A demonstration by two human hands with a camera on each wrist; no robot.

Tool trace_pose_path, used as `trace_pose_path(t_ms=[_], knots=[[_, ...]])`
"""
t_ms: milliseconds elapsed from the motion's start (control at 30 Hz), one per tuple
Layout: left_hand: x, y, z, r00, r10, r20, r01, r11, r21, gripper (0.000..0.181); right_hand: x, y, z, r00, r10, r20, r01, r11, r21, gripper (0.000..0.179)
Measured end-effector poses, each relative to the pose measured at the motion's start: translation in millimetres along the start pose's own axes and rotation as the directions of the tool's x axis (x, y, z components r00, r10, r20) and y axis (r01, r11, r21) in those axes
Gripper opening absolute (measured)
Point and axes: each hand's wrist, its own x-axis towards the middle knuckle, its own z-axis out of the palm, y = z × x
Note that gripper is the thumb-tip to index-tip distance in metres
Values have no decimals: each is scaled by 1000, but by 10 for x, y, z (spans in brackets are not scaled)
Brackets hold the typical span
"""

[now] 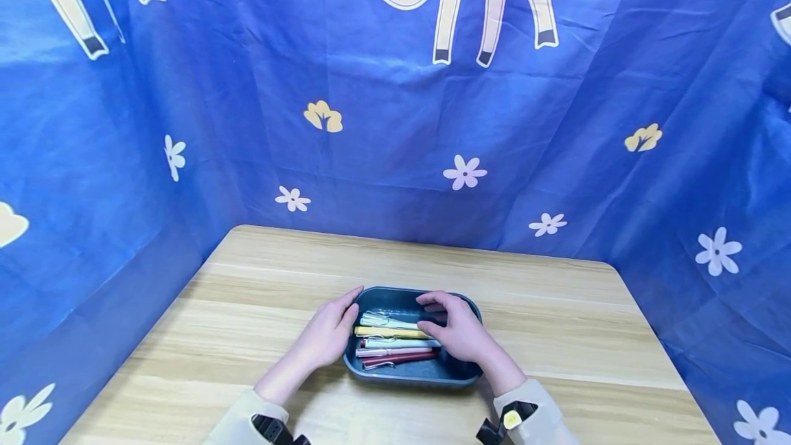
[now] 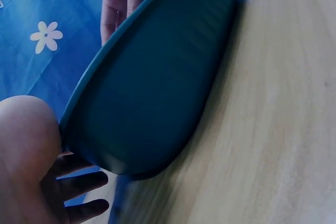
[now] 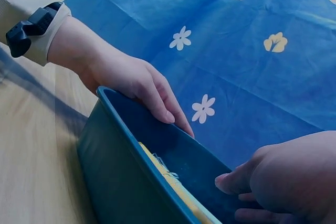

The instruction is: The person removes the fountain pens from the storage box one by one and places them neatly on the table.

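A dark teal oblong tub [image 1: 413,381] stands on the table, with several pens lying side by side in it. Among them are a yellow pen [image 1: 386,332], a pale pink pen [image 1: 392,351] and a dark red pen [image 1: 404,359] with a wire clip. My left hand [image 1: 330,328] grips the tub's left rim, thumb over the edge and fingers along the outside. Inside the right part of the tub, my right hand [image 1: 457,332] hovers over the pens' right ends, thumb and fingers apart. In the right wrist view its fingertips [image 3: 223,183] hold nothing.
A light wood-grain table [image 1: 247,307] carries the tub. Blue cloth [image 1: 383,156] printed with flowers and animals hangs behind it and along both sides. Each wrist bears a small black camera, such as the left wrist camera [image 1: 272,428].
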Motion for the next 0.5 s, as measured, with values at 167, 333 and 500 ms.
trace_pose_path(t_ms=[167,333,500], knots=[[3,9,12,999,-31,-6,31,999,-42,42,19,4,22,999,16,42,-16,1000,15,33],[-1,15,30,999,-35,-28,33,997,-68,42,68,-11,48,997,43,64,-42,999,-17,31],[12,15,58,998,-32,-44,29,997,-66,41,131,34,73,993,75,89,-71,996,-47,28]])
